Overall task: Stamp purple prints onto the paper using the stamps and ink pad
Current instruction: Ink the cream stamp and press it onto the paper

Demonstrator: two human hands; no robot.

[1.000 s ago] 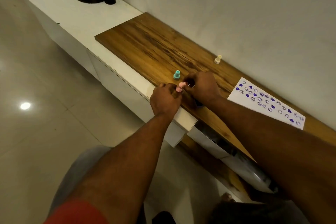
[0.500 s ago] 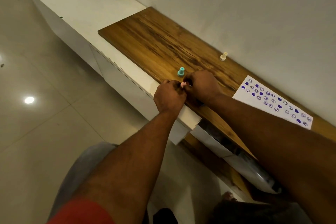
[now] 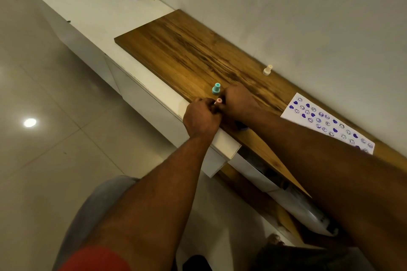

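Pink stamp (image 3: 218,101) sunk deeper between hands; left hand (image 3: 201,120) fingers pinch it; right hand (image 3: 237,101) grip hidden.

1. The paper (image 3: 326,123) is seen as white, patterned with purple hearts and smiley faces.
2. A teal stamp (image 3: 216,89), a pink stamp (image 3: 218,101) and a cream stamp (image 3: 267,70) are shown.
3. The board (image 3: 193,50) is coloured brown, streaked with dark grain.
4. The counter (image 3: 88,17) is finished in white.
5. A red sleeve (image 3: 94,259) is seen.
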